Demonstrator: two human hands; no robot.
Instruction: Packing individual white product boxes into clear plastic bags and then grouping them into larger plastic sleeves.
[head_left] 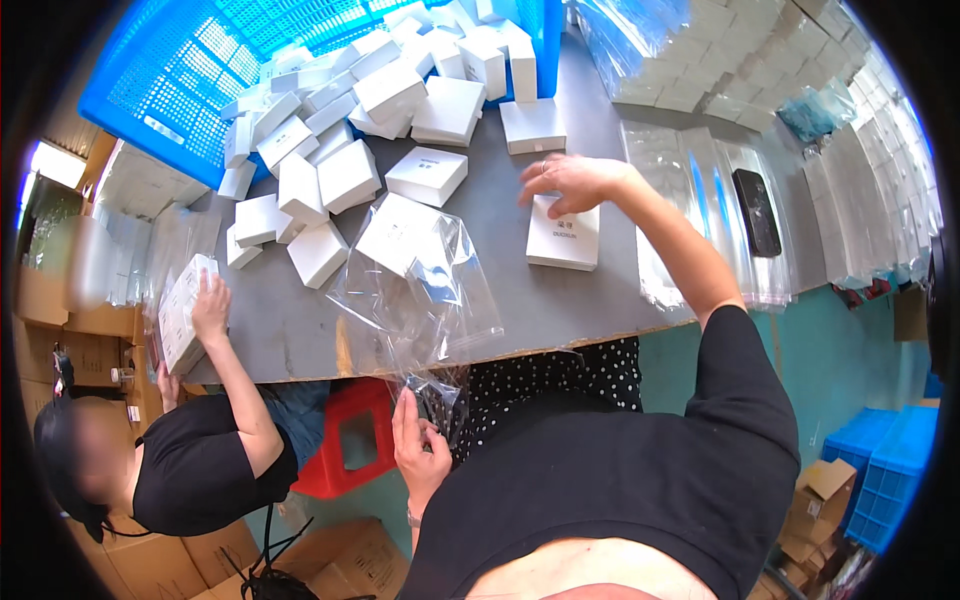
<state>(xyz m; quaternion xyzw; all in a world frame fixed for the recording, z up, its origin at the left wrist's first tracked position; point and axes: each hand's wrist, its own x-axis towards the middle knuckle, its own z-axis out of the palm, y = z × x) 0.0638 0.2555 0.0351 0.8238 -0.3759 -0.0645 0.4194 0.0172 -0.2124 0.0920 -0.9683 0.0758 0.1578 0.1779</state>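
Observation:
My left hand point(420, 452) is at the table's near edge, its fingers closed on a clear plastic bag point(450, 315). The bag stretches up over the tabletop, and a white box point(403, 235) lies at its far end; I cannot tell if the box is inside or beneath it. My right hand point(575, 186) hangs with fingers apart over the far edge of another white box point(562, 240), which has dark print on its top. It holds nothing. Behind that hand lies one more white box point(533, 127).
A blue basket point(190, 85) lies tipped, white boxes spilling onto the grey table point(510, 315). Clear plastic sleeves point(690, 215) and a black phone point(756, 213) are at right, wrapped white boxes point(720, 50) beyond. At left a co-worker point(205, 455) handles a white pack point(183, 315), near a red stool point(350, 445).

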